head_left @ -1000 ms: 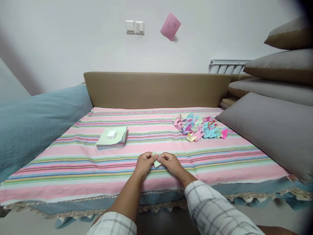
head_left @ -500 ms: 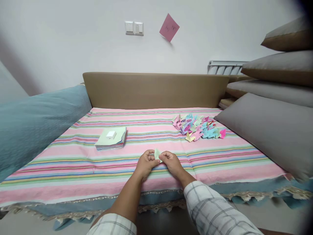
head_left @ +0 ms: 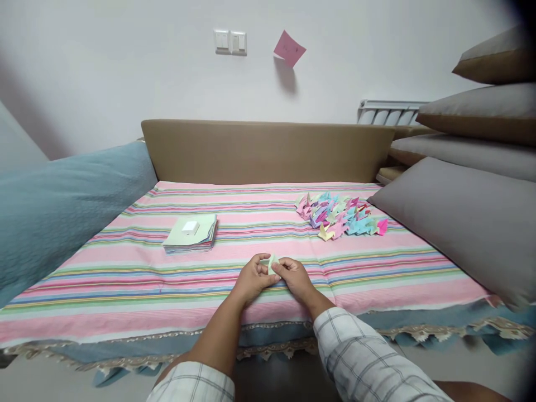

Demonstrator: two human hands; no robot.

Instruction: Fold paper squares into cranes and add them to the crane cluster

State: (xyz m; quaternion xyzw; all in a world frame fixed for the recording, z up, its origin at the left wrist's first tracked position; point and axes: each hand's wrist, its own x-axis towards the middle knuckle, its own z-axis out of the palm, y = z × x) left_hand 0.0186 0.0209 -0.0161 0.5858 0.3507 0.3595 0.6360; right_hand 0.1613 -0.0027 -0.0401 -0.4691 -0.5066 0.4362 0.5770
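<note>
My left hand (head_left: pixel 251 276) and my right hand (head_left: pixel 293 277) meet over the near middle of a pink striped bed cover (head_left: pixel 125 279). Both pinch a small pale green folded paper (head_left: pixel 273 262) between their fingertips; only its top corner shows above the fingers. A stack of coloured paper sheets (head_left: pixel 191 234) with a small white block on top lies to the far left of my hands. A heap of several folded paper figures (head_left: pixel 337 215) in pink, blue and yellow lies to the far right.
A teal blanket (head_left: pixel 54 212) is piled along the left side. Grey cushions (head_left: pixel 469 218) are stacked on the right. A tan headboard (head_left: pixel 263 151) runs along the back, with a wall switch (head_left: pixel 230 42) and a pink note (head_left: pixel 288 49) above.
The green paper has been folded smaller and drawn deeper between my fingertips; my hands have moved closer together and slightly away from me.
</note>
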